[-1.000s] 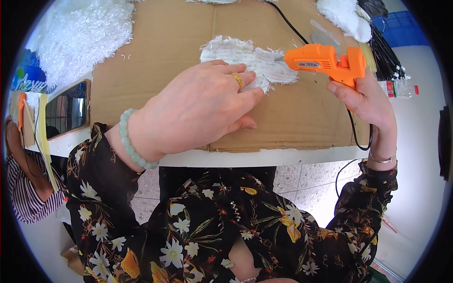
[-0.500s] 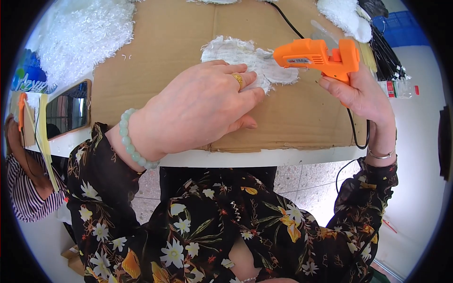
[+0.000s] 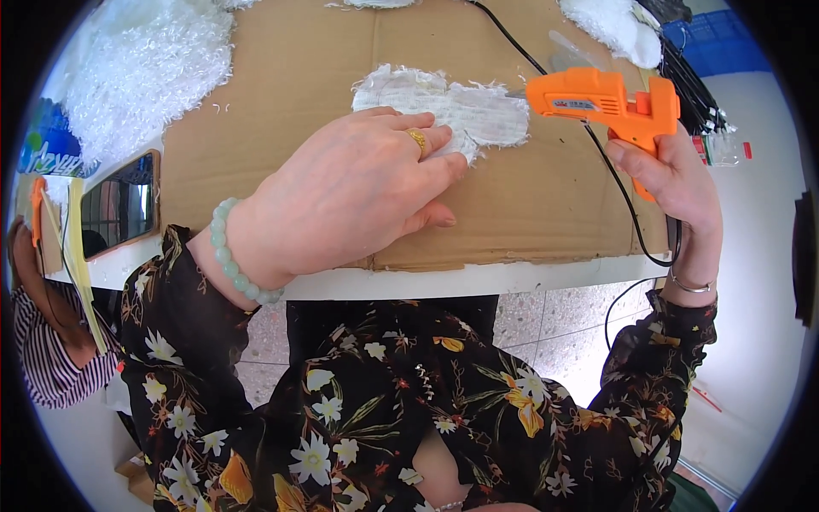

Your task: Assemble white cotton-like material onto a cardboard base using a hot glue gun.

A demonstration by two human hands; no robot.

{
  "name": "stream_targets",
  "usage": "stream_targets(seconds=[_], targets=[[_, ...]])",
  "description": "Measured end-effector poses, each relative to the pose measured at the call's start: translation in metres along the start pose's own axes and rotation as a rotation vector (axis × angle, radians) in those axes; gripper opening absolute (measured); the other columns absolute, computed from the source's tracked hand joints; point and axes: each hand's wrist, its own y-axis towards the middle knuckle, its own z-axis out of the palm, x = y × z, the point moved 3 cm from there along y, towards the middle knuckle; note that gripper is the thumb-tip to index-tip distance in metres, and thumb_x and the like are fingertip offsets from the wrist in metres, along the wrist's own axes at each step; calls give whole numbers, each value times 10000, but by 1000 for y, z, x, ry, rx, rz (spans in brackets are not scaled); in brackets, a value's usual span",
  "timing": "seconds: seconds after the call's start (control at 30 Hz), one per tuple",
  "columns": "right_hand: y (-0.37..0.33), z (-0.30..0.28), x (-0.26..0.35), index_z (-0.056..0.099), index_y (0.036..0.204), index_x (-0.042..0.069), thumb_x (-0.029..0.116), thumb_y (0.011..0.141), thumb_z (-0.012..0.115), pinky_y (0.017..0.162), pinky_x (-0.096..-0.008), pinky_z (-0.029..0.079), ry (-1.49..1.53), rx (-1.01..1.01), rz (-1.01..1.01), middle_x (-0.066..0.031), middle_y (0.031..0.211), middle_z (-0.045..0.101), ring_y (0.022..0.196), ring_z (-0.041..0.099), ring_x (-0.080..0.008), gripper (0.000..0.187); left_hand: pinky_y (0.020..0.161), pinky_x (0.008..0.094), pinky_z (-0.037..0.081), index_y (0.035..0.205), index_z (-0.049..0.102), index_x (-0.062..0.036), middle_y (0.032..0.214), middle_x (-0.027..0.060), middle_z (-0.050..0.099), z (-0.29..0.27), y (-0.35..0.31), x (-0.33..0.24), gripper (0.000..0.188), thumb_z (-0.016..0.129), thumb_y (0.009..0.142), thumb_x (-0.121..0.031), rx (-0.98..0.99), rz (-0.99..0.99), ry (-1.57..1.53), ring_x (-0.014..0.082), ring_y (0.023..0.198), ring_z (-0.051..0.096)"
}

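Observation:
A ragged piece of white gauzy fabric (image 3: pixel 488 115) with frayed edges lies on the brown cardboard (image 3: pixel 281 128). My left hand (image 3: pixel 354 188) rests flat on its near left part, with the fingers stretched out and nothing gripped. That hand covers some of the fabric. In my right hand (image 3: pixel 674 175) is an orange hot glue gun (image 3: pixel 589 96), held by its handle with the fingers wrapped round it. Its nozzle points left, just off the fabric's upper right edge. A black cord (image 3: pixel 630 192) hangs by the handle.
White shaggy material (image 3: pixel 149 68) is heaped at the far left, above a phone (image 3: pixel 121 205). At the far right are a white fluffy piece (image 3: pixel 610 30), black sticks (image 3: pixel 687 90) and a clear bottle (image 3: pixel 729 151). Another person's striped sleeve (image 3: pixel 55 350) shows at left.
My right hand has drawn the glue gun to the right, so its nozzle has come off the fabric to its edge. My left hand stays on the fabric.

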Motion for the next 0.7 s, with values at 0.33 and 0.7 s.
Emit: stream_targets(seconds=[0.33, 0.7], targets=[[4, 3, -12, 472, 1083, 9, 139, 837, 619, 536, -210, 345, -148, 174, 215, 31, 751, 454, 616, 393, -52, 314, 799, 362, 462, 923, 563, -18, 914, 116, 599, 1, 1, 2, 285, 648, 759, -234, -131, 56, 22, 280, 874, 586], [6, 6, -9, 475, 1085, 11, 130, 838, 614, 580, -215, 359, -116, 180, 183, 21, 767, 450, 662, 402, -62, 308, 821, 372, 468, 935, 573, -16, 975, 134, 621, 0, 1, 0, 307, 652, 764, -258, -114, 41, 36, 291, 921, 593]])
